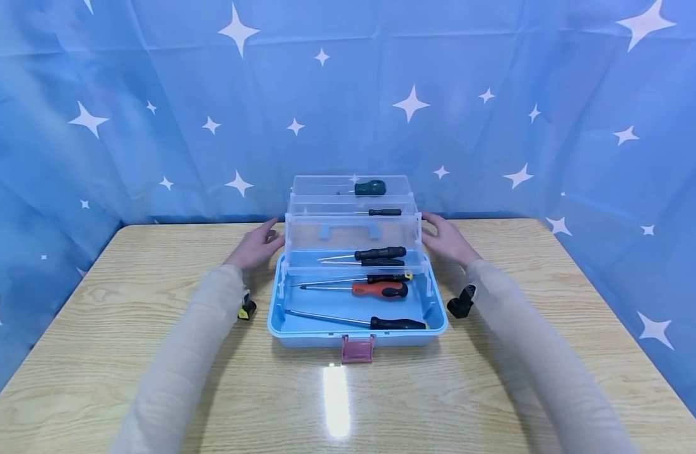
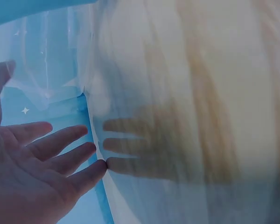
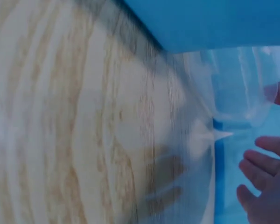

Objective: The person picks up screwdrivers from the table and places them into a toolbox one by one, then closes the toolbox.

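A light-blue toolbox (image 1: 308, 341) stands open on the table, its clear stepped trays (image 1: 348, 222) raised toward the back. My left hand (image 1: 257, 246) is at the left side of these trays, fingers extended and thumb spread apart. At the opposite side is my right hand (image 1: 445, 240), its thumb close to the clear plastic in the right wrist view. In the blue base lie a red-and-black screwdriver (image 1: 380, 289), a long black-handled screwdriver (image 1: 397, 323) and another black one (image 1: 386, 278). The trays carry a green-handled screwdriver (image 1: 370, 188) and several black-handled screwdrivers (image 1: 380, 253).
The wood-grain table (image 1: 126, 315) extends around the box and ends at a blue star-patterned curtain (image 1: 348, 94). A pink latch (image 1: 357, 350) hangs at the box's front. Black wrist devices (image 1: 461, 302) sit below both wrists.
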A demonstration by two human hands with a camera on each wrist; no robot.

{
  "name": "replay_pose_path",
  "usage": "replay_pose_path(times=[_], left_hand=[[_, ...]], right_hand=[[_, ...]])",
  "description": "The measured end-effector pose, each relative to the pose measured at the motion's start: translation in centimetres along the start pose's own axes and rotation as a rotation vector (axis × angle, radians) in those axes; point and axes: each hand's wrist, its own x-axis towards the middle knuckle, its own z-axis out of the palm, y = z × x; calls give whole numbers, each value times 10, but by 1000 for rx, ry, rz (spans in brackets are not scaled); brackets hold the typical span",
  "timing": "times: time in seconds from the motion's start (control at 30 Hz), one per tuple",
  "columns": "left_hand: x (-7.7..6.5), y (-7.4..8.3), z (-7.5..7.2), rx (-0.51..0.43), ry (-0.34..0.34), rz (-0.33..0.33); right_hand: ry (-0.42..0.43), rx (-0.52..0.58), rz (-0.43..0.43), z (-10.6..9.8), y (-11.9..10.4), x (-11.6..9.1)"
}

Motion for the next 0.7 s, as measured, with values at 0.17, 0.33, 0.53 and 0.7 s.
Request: replay_pose_path(times=[0.17,0.33,0.53,0.7], left_hand=[[4,2,2,15,-18,31],[6,2,3,15,-63,19],[5,2,3,2,-82,41],[6,4,2,-27,-94,42]], right_hand=[[-2,27,13,2,6,2],[-41,32,-21,2,9,3],[-93,114,-51,3,10,8],[-125,213,-23,-3,-9,-1]])
